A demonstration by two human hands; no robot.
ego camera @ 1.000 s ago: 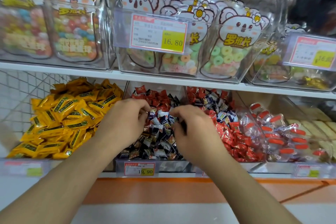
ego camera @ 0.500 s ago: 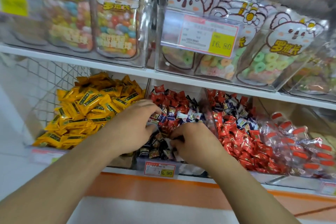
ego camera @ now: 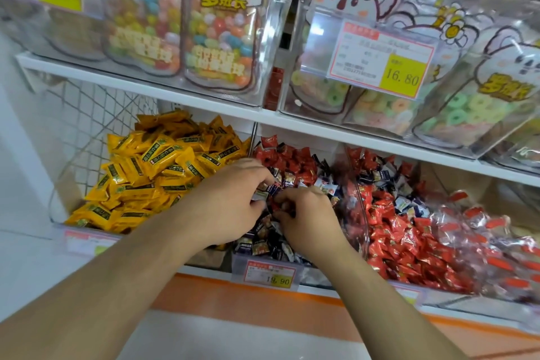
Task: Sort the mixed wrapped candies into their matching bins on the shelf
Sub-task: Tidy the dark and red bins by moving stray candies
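Both hands work in the middle bin [ego camera: 292, 264] of the lower shelf, among mixed red and dark-blue wrapped candies [ego camera: 295, 166]. Left hand [ego camera: 230, 202]: fingers curled into the pile, pinching dark-blue wrappers. Right hand [ego camera: 306, 213]: fingers bent over the candies just beside the left; whether they grasp one cannot be told. Yellow candies [ego camera: 157, 172] fill the bin to the left, red candies [ego camera: 409, 231] the bin to the right

One head cam, close up, facing fwd and down at candy bins [ego camera: 295, 260] on lower shelf [ego camera: 292, 123].
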